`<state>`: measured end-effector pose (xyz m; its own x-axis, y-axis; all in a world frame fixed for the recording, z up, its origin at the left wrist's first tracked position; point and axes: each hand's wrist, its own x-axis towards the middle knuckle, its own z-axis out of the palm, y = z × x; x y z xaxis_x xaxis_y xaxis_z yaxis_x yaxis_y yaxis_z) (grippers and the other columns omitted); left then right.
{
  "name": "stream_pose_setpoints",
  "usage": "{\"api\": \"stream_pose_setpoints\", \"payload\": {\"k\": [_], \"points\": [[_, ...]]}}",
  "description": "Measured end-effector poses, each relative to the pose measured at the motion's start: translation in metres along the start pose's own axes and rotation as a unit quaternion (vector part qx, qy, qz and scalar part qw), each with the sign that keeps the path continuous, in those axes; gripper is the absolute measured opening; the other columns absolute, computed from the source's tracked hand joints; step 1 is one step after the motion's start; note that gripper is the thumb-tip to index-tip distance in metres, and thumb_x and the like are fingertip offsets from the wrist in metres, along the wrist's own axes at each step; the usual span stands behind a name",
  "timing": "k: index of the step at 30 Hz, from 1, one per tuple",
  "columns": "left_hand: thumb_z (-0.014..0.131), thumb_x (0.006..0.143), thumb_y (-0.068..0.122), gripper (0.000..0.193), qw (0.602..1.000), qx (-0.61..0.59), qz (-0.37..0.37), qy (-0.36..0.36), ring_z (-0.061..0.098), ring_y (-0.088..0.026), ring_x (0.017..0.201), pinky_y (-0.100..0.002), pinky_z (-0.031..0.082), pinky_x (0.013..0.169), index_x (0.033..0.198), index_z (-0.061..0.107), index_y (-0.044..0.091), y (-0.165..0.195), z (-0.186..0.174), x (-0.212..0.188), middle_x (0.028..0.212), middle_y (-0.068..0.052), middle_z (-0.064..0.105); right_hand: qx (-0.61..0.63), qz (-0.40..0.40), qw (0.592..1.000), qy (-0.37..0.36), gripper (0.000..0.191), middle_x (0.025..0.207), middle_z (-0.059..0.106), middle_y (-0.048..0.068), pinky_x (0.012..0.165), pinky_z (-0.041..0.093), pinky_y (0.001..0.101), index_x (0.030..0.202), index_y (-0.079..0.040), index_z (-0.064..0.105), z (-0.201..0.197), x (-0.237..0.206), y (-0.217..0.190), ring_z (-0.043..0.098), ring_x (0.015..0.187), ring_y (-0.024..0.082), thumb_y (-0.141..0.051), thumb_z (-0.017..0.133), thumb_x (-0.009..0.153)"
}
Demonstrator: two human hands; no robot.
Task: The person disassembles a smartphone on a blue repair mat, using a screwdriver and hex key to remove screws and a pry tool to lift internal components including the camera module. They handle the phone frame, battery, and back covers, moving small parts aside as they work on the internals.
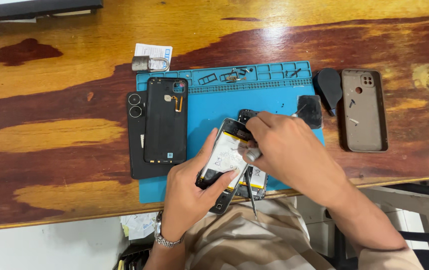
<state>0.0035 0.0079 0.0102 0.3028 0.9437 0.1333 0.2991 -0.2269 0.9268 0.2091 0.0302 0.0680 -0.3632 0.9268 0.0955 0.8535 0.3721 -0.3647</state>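
An opened phone (224, 162), back removed, is held tilted over the near edge of the blue work mat (209, 107). The left hand (192, 192) is wrapped round it, fingers clamped on its sides. A thin metal tool (251, 186) is pinched in the closed fingers of the right hand (287, 150). Two black back covers (166, 120) are laid on the mat's left. A padlock (149, 63) lies on the table (49, 135).
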Motion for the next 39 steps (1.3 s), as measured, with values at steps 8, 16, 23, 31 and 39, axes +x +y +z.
{"api": "stream_pose_setpoints", "payload": {"k": [8,16,23,31,39], "points": [[0.081,0.086,0.016,0.070,1.000,-0.021,0.014,0.016,0.078,-0.012,0.079,-0.027,0.058,0.067,0.147,0.053,-0.002,0.001,0.002,0.000,0.090,-0.015,0.079,-0.025,0.042,0.997,0.057,0.030,0.087,0.068,0.016,0.065,0.052,0.0473,0.092,-0.002,0.066,0.010,-0.017,-0.009,0.068,0.081,0.037,-0.003,0.075,0.064],[0.081,0.086,0.017,0.070,1.000,-0.003,0.024,0.009,0.078,-0.013,0.077,-0.028,0.058,0.066,0.146,0.053,-0.002,-0.002,0.001,0.000,0.090,-0.015,0.079,-0.045,-0.001,0.998,0.052,0.028,0.078,0.066,0.016,0.063,0.052,0.0468,0.081,-0.002,0.063,0.015,-0.009,0.000,0.067,0.074,0.037,-0.018,0.084,0.070],[0.081,0.085,0.018,0.070,1.000,0.002,0.024,0.006,0.079,-0.014,0.076,-0.029,0.058,0.067,0.146,0.053,-0.002,-0.005,0.002,0.000,0.090,-0.016,0.079,-0.060,0.005,0.997,0.055,0.027,0.080,0.066,0.015,0.065,0.052,0.0460,0.082,-0.003,0.062,0.020,-0.014,0.001,0.067,0.077,0.036,-0.015,0.083,0.071],[0.081,0.086,0.018,0.069,0.999,0.007,0.035,0.016,0.080,-0.016,0.080,-0.029,0.058,0.068,0.146,0.054,-0.003,-0.004,0.001,0.002,0.091,-0.017,0.078,0.042,-0.024,0.996,0.079,0.046,0.107,0.069,0.017,0.069,0.056,0.0443,0.112,0.002,0.068,0.010,-0.022,0.017,0.069,0.087,0.039,0.000,0.077,0.067],[0.081,0.084,0.019,0.069,1.000,0.008,0.008,-0.006,0.077,-0.015,0.068,-0.029,0.056,0.061,0.145,0.054,-0.003,-0.005,0.000,0.001,0.085,-0.016,0.078,0.069,-0.024,0.994,0.084,0.035,0.104,0.071,0.013,0.067,0.056,0.0415,0.114,-0.001,0.070,0.018,-0.024,0.027,0.070,0.082,0.033,-0.009,0.084,0.083]]}}
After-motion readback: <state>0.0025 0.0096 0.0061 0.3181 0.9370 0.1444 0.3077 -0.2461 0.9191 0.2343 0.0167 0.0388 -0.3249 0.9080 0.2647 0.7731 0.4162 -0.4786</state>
